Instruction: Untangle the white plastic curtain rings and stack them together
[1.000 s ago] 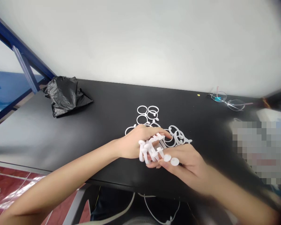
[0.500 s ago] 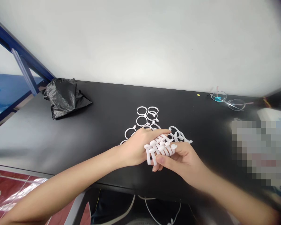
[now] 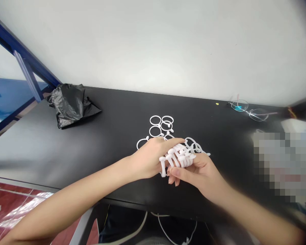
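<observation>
A bunch of white plastic rings with knobbed ends (image 3: 177, 156) sits between both hands above the black table (image 3: 112, 136). My left hand (image 3: 149, 156) is closed around the bunch from the left, with the index finger stretched over its top. My right hand (image 3: 196, 172) grips the same bunch from the right, thumb and fingers curled round the knobbed ends. Several loose white rings (image 3: 159, 125) lie flat on the table just beyond the hands, and more rings (image 3: 195, 147) lie right behind the bunch.
A crumpled black plastic bag (image 3: 70, 103) lies at the table's back left. A pair of glasses (image 3: 250, 110) rests at the back right by the white wall. A blue metal frame (image 3: 25, 66) stands on the left. Cables (image 3: 168, 231) hang below the near table edge.
My right hand has closed in on the bunch and pushed the rings together; two knobbed ends that stuck out toward me a second ago are now gathered in. The left hand has barely moved.
</observation>
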`<state>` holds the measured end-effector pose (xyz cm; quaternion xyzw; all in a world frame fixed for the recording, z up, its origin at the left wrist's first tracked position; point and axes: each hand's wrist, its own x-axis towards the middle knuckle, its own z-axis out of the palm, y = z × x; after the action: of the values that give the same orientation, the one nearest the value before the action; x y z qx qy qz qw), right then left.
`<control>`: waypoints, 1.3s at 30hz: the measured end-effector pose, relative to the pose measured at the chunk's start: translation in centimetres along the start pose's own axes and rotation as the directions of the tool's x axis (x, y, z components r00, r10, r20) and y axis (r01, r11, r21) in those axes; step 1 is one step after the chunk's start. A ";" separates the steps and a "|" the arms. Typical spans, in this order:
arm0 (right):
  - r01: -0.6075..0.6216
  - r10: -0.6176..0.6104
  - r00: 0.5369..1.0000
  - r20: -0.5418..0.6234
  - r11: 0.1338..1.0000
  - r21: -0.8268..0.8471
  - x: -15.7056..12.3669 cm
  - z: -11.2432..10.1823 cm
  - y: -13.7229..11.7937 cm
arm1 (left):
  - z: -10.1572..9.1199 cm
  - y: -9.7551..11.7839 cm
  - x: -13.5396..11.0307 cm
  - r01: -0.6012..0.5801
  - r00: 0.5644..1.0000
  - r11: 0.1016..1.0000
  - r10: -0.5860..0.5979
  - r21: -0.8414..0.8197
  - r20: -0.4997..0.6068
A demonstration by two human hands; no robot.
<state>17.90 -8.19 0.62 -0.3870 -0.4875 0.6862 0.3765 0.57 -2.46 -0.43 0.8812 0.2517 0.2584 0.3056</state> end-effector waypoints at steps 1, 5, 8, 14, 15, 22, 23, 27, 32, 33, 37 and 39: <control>-0.002 0.002 1.000 0.001 1.000 0.004 0.0 -0.1 0.1 | -0.1 -0.1 0.1 -0.032 0.999 0.997 0.030 0.067 0.030; -0.021 0.022 1.000 0.014 0.999 -0.031 0.1 -0.3 0.1 | -1.0 -0.6 0.3 -0.206 0.973 0.889 0.143 0.409 0.180; 0.032 -0.027 0.999 0.032 0.988 -0.148 0.0 -0.4 0.0 | -1.5 -0.7 0.4 -0.267 0.954 0.848 0.167 0.458 0.248; 0.272 -0.239 0.962 0.131 0.874 -0.403 -0.7 -0.6 -0.4 | -1.4 -0.3 0.4 -0.221 0.947 0.972 0.192 0.085 0.258; 0.310 -0.272 0.951 0.148 0.849 -0.427 -0.8 -0.7 -0.5 | -1.3 -0.3 0.5 -0.210 0.949 0.978 0.201 0.013 0.243; 0.437 -0.365 0.899 0.242 0.714 -0.547 -1.0 -0.7 -0.8 | -1.0 -0.7 0.5 -0.160 0.967 0.965 0.196 -0.210 0.164; 0.430 -0.359 0.903 0.238 0.719 -0.546 -1.0 -0.7 -0.7 | -0.9 -0.8 0.5 -0.158 0.969 0.963 0.194 -0.219 0.155; 0.341 -0.297 0.940 0.168 0.806 -0.483 -0.7 -1.0 -0.4 | -0.8 -0.8 0.4 -0.114 0.985 0.976 0.135 -0.186 0.106; 0.246 -0.240 0.969 0.060 0.905 -0.346 -0.4 -0.5 0.2 | 0.1 -0.2 0.0 0.092 0.995 0.969 -0.099 -0.231 -0.016; 0.231 -0.235 0.972 0.033 0.910 -0.345 -0.3 -0.3 0.4 | 0.4 0.0 -0.1 0.110 0.992 0.969 -0.121 -0.221 -0.039; 0.208 -0.247 0.968 -0.052 0.899 -0.386 -0.4 0.4 0.6 | 1.4 0.2 -0.2 0.097 0.991 0.995 -0.098 -0.016 -0.095; 0.189 -0.217 0.976 -0.035 0.909 -0.373 -0.5 0.5 0.5 | 1.5 0.2 -0.2 0.077 0.993 0.994 -0.070 0.073 -0.092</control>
<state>17.62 -8.88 0.34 -0.4232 -0.6301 0.5251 0.3848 1.35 -3.29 -1.36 0.8699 0.3071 0.2763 0.2694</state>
